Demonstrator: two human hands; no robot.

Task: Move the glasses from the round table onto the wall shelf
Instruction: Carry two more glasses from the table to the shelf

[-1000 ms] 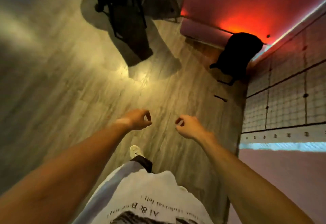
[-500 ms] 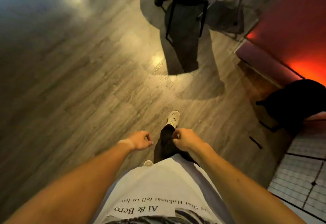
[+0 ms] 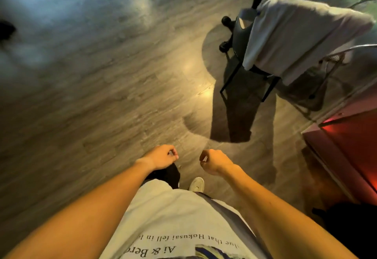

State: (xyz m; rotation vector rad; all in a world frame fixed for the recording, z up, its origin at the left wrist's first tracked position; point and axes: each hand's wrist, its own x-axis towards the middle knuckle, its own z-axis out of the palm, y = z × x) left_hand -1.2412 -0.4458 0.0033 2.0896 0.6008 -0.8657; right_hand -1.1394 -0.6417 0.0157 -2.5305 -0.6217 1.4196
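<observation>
**Caller:** Where are your hands right now?

**Me:** Both out in front of me, low, at about six o'clock in my view. My left hand [image 3: 162, 156] is loosely curled, thumb meeting fingertips, and I see nothing in it. My right hand [image 3: 214, 162] is the same: a soft, loose fist, nothing visible inside it. They sit near each other but apart.

**Caller:** And the glasses?

**Me:** Not in sight. No round table, no wall shelf either. I'm looking down at wooden floor [image 3: 102, 95], my shirt [image 3: 173, 218] and one pale shoe [image 3: 196, 184] beneath my hands.

**Caller:** What's around you?

**Me:** At two o'clock, a wheeled chair [image 3: 236, 36] with a pale cloth [image 3: 295, 38] draped over it, throwing a long shadow toward me. At four o'clock, a red-lit cabinet edge [image 3: 346, 146]. A dark shape [image 3: 350, 228] lies low at five o'clock; I can't tell what it is.

**Caller:** So what's the step?

**Me:** I'd judge I'm between stations, walking with bare hands.

**Caller:** Risks?

**Me:** The light is dim and the view is smeared. The chair's casters and thin black legs jut toward my path, so a foot could clip them. The dark shape near the cabinet could trip me too.
</observation>
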